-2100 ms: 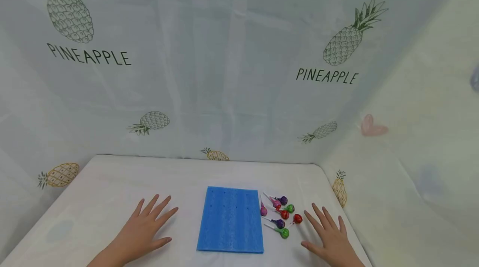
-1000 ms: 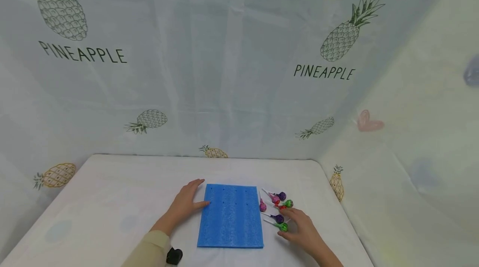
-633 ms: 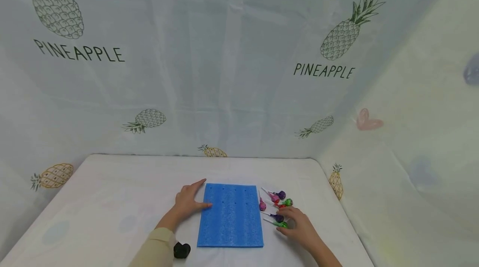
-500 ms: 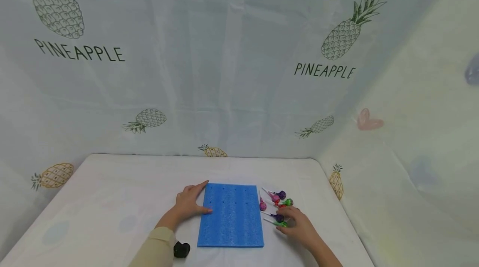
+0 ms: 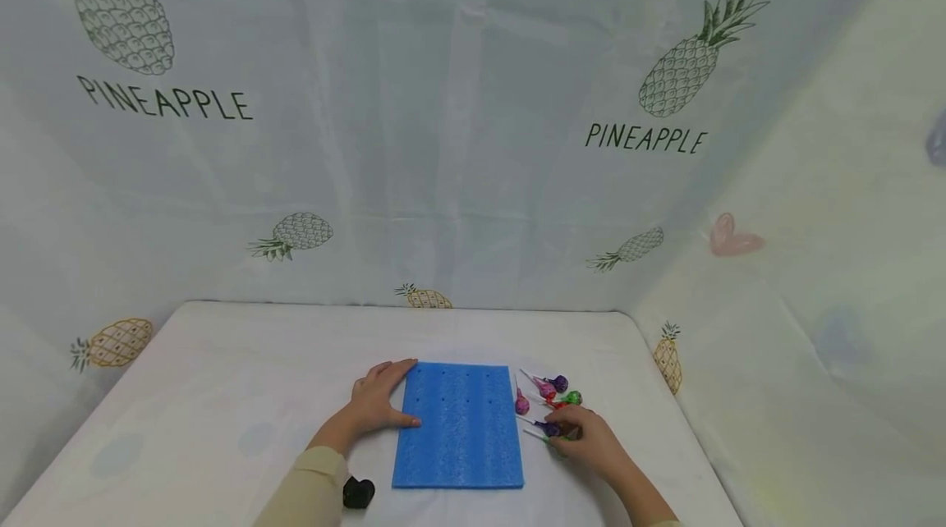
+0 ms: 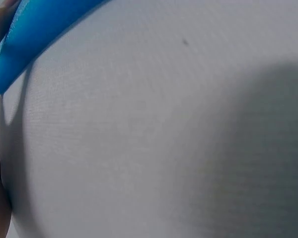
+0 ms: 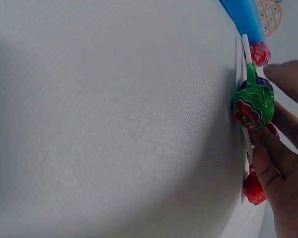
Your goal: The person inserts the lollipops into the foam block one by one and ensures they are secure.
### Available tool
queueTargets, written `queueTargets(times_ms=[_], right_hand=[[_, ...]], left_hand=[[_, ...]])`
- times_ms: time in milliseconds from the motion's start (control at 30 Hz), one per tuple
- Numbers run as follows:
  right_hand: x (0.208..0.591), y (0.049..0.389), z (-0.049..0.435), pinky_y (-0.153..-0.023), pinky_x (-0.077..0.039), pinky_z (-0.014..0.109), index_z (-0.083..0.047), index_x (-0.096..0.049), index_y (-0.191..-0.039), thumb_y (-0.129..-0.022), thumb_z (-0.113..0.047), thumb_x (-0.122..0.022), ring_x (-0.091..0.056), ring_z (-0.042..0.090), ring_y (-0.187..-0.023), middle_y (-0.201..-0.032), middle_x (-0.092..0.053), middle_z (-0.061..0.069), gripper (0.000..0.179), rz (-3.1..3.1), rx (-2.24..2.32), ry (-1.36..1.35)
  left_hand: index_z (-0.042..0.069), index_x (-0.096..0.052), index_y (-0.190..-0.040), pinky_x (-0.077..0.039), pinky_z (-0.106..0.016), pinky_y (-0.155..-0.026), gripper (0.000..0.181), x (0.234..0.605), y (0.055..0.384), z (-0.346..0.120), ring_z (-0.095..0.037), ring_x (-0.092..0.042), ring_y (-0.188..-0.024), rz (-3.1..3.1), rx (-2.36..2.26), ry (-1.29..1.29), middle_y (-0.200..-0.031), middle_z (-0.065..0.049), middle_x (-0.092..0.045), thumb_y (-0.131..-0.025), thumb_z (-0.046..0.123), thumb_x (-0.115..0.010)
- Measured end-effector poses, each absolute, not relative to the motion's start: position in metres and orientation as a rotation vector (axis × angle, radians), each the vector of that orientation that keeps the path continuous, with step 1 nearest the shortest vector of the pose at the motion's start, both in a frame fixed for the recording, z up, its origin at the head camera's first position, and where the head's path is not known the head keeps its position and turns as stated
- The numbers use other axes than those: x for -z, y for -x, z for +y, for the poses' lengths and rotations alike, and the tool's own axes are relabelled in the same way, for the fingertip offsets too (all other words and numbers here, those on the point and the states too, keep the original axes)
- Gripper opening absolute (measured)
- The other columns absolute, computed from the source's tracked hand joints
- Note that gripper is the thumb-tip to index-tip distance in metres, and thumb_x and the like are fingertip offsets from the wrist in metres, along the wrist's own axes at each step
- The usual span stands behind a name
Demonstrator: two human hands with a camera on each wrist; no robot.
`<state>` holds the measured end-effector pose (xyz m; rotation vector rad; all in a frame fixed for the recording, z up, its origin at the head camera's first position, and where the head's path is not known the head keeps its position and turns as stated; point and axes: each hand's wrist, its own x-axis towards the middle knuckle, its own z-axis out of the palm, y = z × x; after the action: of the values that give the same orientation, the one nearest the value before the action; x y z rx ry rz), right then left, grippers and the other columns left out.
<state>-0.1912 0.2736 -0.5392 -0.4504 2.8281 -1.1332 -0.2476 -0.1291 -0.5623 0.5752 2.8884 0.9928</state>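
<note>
A blue foam board (image 5: 460, 437) with small holes lies flat on the white-covered table. My left hand (image 5: 369, 404) rests at its left side, fingers at the far left corner and the extended thumb on the surface. To the right of the board, my right hand (image 5: 597, 443) curls its fingers and thumb around the head of a green lollipop (image 7: 256, 105), mostly hidden in the head view. A purple lollipop (image 5: 548, 428) lies right at the fingertips. In the right wrist view a red lollipop (image 7: 254, 189) sits below the thumb.
Farther back lie a pink lollipop (image 5: 521, 405), another green lollipop (image 5: 573, 397), another purple one (image 5: 558, 383) and more. A black heart-shaped thing (image 5: 358, 492) shows beside the left sleeve. Pineapple-print cloth (image 5: 458, 141) hangs behind the table.
Both hands were spread apart above the table. The left moved right onto the board and slid slightly along it; the right moved left to the lollipops and closed around the green one.
</note>
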Motion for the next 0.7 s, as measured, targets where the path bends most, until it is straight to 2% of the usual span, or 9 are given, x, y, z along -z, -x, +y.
queueTargets(times_ms=[200,433,700], right_hand=[[0.541,0.192,0.271,-0.062,-0.048,0.025,-0.013,-0.074,-0.101,-0.080,-0.011,-0.079,-0.057,0.008,-0.077,-0.093,-0.064,-0.005,0.022,2.836,1.109,0.377],[0.544,0.190,0.271,-0.062,-0.048,0.024,-0.010,-0.073,-0.099,-0.078,-0.008,-0.081,-0.055,0.010,-0.074,-0.088,-0.063,-0.004,0.022,2.863,1.131,0.316],[0.550,0.189,0.261,-0.061,-0.049,0.025,-0.007,-0.073,-0.098,-0.075,-0.006,-0.083,-0.055,0.011,-0.071,-0.081,-0.063,-0.004,0.025,2.895,1.193,0.176]], left_hand=[[0.014,-0.044,-0.147,-0.028,-0.064,-0.099,0.104,0.563,0.247,-0.132,-0.041,-0.030,-0.134,2.921,-0.930,-0.555,-0.146,-0.010,-0.044,-0.062,0.060,-0.084],[0.011,-0.046,-0.144,-0.039,-0.053,-0.090,0.106,0.565,0.244,-0.132,-0.031,-0.044,-0.114,2.969,-0.823,-0.546,-0.143,-0.009,-0.046,-0.059,0.063,-0.084],[0.011,-0.043,-0.147,-0.038,-0.056,-0.093,0.107,0.560,0.239,-0.135,-0.033,-0.044,-0.118,2.918,-0.812,-0.512,-0.144,-0.011,-0.044,-0.061,0.060,-0.085]])
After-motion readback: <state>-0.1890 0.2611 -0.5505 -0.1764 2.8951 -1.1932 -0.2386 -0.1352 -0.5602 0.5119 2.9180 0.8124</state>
